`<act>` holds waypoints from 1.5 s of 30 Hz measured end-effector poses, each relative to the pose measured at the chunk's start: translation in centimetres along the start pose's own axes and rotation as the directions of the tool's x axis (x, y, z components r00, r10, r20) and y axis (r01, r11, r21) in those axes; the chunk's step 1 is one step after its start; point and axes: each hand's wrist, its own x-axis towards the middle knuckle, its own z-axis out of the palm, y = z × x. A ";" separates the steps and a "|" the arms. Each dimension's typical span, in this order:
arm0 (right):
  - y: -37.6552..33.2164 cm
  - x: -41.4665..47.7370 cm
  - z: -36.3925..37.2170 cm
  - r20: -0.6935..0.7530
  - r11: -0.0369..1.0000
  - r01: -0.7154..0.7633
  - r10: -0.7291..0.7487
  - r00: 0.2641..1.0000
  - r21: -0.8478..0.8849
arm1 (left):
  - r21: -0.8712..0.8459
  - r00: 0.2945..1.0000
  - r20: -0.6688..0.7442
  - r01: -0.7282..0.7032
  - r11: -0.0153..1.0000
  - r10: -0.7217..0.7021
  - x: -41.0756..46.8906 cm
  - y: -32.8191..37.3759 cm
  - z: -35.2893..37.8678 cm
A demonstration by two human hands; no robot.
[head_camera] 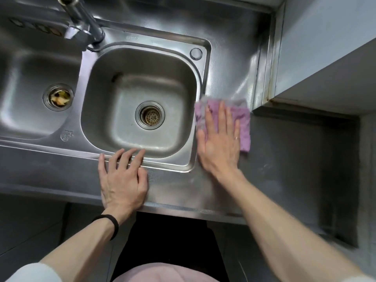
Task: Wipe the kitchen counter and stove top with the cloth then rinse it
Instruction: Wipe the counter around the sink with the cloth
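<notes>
One steel worktop carries a double sink; the left hand lies on its front rim, fingers spread, holding nothing; the right hand, fingers straight, presses the purple cloth down beside the basin.

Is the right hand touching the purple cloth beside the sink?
Touching: head view shows the right hand flat on the purple cloth, fingers across it.
</notes>
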 end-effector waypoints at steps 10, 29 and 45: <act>7.7 -3.2 -1.2 -0.016 0.995 -0.097 0.097 0.995 -0.001 | 0.030 0.999 -0.034 -0.024 0.999 0.025 -0.1 -0.1 0.5; 4.6 -15.2 1.4 -0.060 0.905 -0.423 0.425 0.903 0.046 | 0.013 1.000 -0.024 -0.016 1.000 0.017 -0.2 -0.1 0.6; 13.4 -17.2 -1.0 -0.182 0.956 -0.292 0.287 0.940 -0.001 | 0.025 0.999 0.024 -0.039 0.999 0.038 -0.3 -0.5 0.4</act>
